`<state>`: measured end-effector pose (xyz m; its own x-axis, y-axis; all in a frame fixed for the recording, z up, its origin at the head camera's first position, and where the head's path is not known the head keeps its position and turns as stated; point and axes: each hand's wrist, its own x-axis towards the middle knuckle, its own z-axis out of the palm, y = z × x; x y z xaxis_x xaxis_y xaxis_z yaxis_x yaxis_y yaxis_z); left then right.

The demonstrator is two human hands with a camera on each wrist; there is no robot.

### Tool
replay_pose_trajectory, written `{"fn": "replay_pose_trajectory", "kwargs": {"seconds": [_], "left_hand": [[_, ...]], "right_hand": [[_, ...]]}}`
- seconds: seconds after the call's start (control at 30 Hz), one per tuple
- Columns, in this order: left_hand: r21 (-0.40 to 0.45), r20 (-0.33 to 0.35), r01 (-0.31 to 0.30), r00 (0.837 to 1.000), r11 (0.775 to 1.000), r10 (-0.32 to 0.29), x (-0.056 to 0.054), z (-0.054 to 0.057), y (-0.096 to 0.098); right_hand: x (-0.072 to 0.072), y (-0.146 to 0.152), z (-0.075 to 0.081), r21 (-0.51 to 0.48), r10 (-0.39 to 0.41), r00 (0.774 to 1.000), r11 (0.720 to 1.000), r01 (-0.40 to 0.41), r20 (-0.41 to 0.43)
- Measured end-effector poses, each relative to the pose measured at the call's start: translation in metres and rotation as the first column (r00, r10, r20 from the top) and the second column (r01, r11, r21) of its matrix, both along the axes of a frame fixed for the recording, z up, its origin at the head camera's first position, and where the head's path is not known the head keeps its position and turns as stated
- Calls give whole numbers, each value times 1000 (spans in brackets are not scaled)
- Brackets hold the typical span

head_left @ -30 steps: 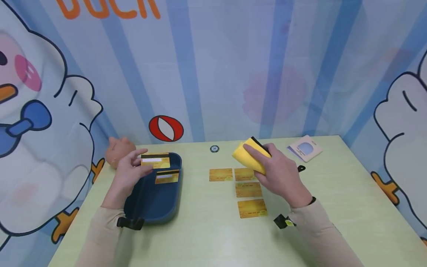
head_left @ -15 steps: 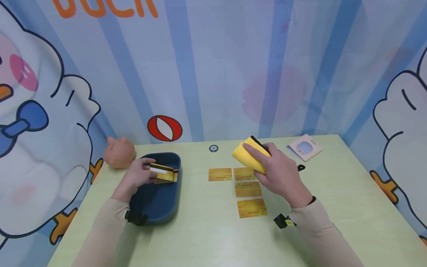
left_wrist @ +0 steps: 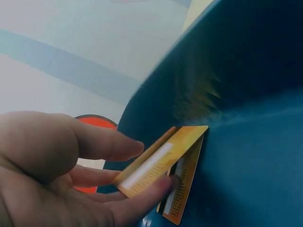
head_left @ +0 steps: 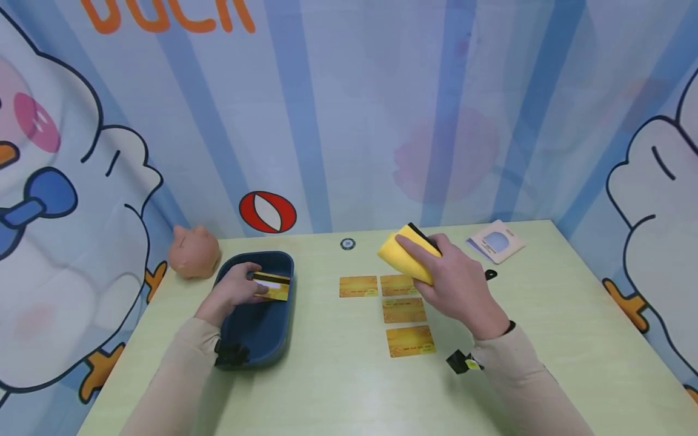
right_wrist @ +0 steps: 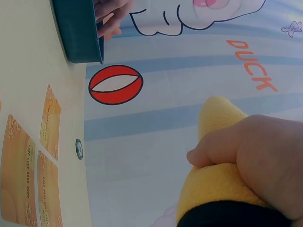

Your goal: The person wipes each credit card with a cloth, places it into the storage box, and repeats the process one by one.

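Note:
My left hand (head_left: 233,290) reaches into a dark blue tray (head_left: 260,333) at the left and pinches a gold bank card (head_left: 278,292) with its striped back showing. In the left wrist view a second bank card (left_wrist: 185,189) leans below the held one, against the tray's inside. My right hand (head_left: 460,287) grips a yellow fuzzy cloth (head_left: 405,257) with a black edge, raised above the table. Beneath and beside it, several gold bank cards (head_left: 404,310) lie flat in the middle, number side up. One is partly covered by the right hand.
On the pale table (head_left: 338,387), a pink piggy bank (head_left: 194,252) stands behind the tray's left. A small round chip (head_left: 348,243) lies near the back edge. A pink booklet (head_left: 496,241) is at the back right, with a small black loop (head_left: 491,274) nearby.
My left hand has lowered the bank card rightward and down into the tray, over the other card there. The right hand has stayed in place with the yellow cloth.

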<state>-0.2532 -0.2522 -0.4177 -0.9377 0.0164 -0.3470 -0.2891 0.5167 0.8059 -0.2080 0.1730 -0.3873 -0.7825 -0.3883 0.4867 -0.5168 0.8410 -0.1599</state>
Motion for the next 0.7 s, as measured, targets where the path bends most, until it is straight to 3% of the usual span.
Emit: {"fn": "replay_pose_trajectory", "kwargs": {"seconds": [0.37, 0.7], "left_hand": [[-137, 37, 18, 999, 990, -13, 2, 5, 2], [-167, 69, 13, 998, 986, -2, 0, 11, 3]], "right_hand": [[0, 0, 0, 12, 0, 1000, 1000, 0, 6], [0, 0, 0, 14, 4, 1000, 1000, -4, -2]]}}
